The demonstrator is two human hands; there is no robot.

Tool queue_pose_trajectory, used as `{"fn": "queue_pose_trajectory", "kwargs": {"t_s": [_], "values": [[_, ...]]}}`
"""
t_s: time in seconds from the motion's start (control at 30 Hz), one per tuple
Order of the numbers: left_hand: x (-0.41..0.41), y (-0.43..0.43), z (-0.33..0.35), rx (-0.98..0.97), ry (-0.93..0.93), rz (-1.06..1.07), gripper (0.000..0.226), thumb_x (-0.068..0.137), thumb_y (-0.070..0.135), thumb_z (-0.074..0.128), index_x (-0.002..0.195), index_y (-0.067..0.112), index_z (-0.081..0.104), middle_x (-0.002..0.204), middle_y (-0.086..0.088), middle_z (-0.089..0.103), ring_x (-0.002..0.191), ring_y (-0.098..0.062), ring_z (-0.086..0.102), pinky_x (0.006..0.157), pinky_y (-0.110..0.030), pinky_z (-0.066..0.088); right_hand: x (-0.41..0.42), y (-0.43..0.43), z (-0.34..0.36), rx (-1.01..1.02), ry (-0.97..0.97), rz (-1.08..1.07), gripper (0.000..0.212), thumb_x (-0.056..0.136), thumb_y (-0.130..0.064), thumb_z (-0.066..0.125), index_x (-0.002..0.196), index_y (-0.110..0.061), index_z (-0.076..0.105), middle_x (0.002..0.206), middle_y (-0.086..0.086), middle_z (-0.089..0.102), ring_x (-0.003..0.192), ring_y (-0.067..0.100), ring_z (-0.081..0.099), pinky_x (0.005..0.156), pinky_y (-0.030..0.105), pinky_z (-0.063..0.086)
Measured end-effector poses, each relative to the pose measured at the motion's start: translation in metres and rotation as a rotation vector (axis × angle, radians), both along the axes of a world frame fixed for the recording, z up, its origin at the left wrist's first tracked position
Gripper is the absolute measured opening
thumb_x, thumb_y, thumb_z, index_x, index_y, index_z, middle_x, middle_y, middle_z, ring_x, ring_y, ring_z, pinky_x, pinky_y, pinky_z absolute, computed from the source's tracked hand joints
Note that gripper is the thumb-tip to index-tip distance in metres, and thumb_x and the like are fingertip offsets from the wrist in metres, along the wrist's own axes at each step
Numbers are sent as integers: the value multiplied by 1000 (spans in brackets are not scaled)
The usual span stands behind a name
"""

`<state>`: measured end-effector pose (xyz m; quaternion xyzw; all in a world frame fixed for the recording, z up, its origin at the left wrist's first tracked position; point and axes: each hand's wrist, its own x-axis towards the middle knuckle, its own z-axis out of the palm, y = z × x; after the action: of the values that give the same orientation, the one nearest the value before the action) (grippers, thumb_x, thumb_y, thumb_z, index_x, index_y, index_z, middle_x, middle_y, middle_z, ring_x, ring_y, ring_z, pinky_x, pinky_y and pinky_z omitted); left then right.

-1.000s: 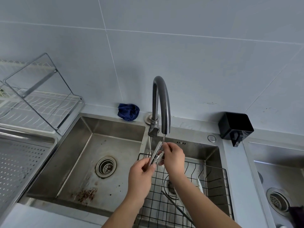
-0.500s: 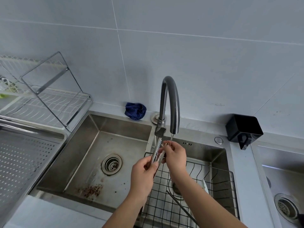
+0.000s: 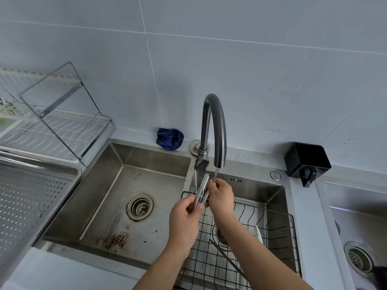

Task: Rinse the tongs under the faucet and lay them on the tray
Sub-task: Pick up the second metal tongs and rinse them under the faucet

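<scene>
Rinsing stage, head view. We see the steel tongs (image 3: 201, 192) held over the divide between the two sink basins, just beneath the curved faucet (image 3: 220, 130). Their arms are closed together. Their long axis runs from the handle end, low and toward the person, up and away to the toothed tips, which point at the spout. The left hand (image 3: 184, 222) grips the handle end with its fingers curled round it. The right hand (image 3: 221, 195) pinches the upper part of the arms between thumb and bunched fingertips, just beside the teeth. A thin stream of water (image 3: 215, 174) falls onto those fingertips and the tips of the tongs. We judge the rinse to be under way and the laying-down not yet begun. The relation that governs the coming move is lateral: the perforated tray (image 3: 31, 206) lies well to the left of both hands, across the left basin (image 3: 155, 162), so the left hand is the nearer one and already holds the handle. We expect a leftward carry with the long axis brought level before release. A black wire basket (image 3: 272, 210) sits in the right basin (image 3: 257, 189), directly under the right forearm.
</scene>
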<state>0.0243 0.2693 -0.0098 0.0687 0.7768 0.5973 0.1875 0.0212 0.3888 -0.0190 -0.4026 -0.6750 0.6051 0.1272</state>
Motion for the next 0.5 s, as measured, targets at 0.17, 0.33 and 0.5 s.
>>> {"fn": "queue_pose_trajectory", "kwargs": {"t_s": [0.17,0.33,0.5], "values": [[-1,-4,-1,34,-28,7,22,96,15,64,100,34,75,95,2,75,91,-14,70,83,-32,59,-1,4,4,-97,49,34,29,103,-14,51,78,-5,64,51,-7,65,45,9,62,42,30,54],[-2,-3,-1,16,-7,-4,22,96,17,64,101,34,75,96,4,75,92,-11,70,86,-35,59,-1,4,0,-115,50,17,27,102,-9,46,83,-5,65,55,-3,67,43,9,62,39,26,48],[-6,-10,-4,20,-18,29,28,94,15,66,95,42,74,92,2,74,86,-14,69,83,-38,59,1,6,-1,-242,140,59,13,101,-8,56,102,-11,68,72,0,76,63,12,73,51,25,54]]}}
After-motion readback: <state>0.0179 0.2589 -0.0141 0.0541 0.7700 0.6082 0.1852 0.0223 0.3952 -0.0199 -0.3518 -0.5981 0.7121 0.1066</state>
